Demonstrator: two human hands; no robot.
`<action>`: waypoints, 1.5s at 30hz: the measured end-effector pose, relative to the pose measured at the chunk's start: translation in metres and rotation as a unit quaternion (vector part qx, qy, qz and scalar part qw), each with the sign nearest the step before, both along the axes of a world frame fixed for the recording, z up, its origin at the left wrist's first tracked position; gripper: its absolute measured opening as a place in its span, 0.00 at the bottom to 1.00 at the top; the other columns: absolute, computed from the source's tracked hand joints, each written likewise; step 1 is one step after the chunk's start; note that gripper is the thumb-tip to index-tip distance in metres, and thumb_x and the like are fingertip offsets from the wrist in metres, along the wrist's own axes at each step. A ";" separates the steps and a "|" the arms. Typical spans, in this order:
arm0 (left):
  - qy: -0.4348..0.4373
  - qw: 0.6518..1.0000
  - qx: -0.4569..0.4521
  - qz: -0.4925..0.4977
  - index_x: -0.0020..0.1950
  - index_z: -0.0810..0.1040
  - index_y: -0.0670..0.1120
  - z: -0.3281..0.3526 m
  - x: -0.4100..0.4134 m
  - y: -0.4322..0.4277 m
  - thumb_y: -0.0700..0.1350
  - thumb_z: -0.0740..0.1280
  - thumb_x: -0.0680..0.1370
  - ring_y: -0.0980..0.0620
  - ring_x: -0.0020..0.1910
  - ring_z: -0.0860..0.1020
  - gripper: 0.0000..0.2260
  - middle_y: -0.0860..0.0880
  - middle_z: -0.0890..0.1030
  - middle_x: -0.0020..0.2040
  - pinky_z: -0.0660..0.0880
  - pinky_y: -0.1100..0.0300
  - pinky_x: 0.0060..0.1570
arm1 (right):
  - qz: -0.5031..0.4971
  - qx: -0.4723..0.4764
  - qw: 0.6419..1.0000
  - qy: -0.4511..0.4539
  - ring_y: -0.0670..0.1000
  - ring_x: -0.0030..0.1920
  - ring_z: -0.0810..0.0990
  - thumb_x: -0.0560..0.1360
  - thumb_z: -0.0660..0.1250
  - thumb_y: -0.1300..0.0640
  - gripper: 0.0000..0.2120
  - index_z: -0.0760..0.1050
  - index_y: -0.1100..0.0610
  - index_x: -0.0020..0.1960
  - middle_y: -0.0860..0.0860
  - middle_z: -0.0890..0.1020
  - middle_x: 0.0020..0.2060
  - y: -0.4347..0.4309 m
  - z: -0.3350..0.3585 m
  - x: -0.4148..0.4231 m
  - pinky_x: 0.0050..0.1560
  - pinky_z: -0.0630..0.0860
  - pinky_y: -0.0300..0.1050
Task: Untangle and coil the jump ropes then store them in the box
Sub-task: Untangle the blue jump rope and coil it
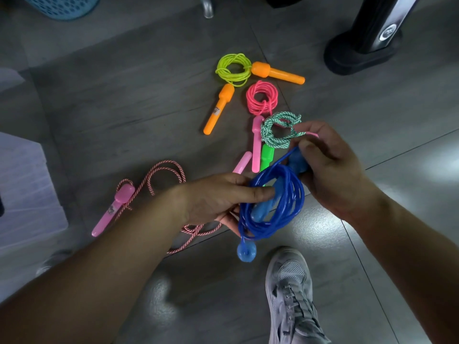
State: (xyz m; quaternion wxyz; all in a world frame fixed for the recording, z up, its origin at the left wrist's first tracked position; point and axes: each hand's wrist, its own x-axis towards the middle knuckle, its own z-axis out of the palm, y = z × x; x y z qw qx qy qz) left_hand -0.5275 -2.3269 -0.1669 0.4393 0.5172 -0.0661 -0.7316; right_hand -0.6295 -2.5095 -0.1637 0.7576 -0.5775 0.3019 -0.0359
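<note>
blue jump rope [283, 209]: in our hands above the floor [124, 100], wound into a loose coil; one blue handle [246, 253] hangs below it.
left hand [218, 197]: forefinger pushed through the coil, the other fingers curled under it, holding the loops together.
right hand [330, 167]: fingers curled tight round the coil's far side and what looks like the second handle.
done, we judge: three ropes lie coiled just beside one another past our hands: the yellow-green rope [233, 69] with orange handles, the pink rope [262, 98] and the green-and-white braided rope [275, 131].
left to do: the pink-and-white braided rope [161, 175] sprawls loose to the left, its pink handle [113, 209] caught in a loop. it wants untangling and coiling, and we see no rope stored yet.
translucent box [24, 184]: at the left edge of view, probably the store. we cannot see inside it.
around: a blue basket [62, 6] and a black stand base [362, 50] at the far side, and our grey shoe [290, 294] nearest.
</note>
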 end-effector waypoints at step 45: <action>-0.028 0.983 0.046 0.178 0.56 0.81 0.36 -0.024 -0.030 -0.013 0.36 0.71 0.75 0.44 0.50 0.85 0.10 0.39 0.85 0.50 0.82 0.55 0.52 | 0.222 -0.163 0.945 0.178 0.59 0.27 0.83 0.80 0.61 0.46 0.19 0.73 0.63 0.44 0.59 0.82 0.31 -0.012 -0.017 -0.035 0.27 0.78 0.44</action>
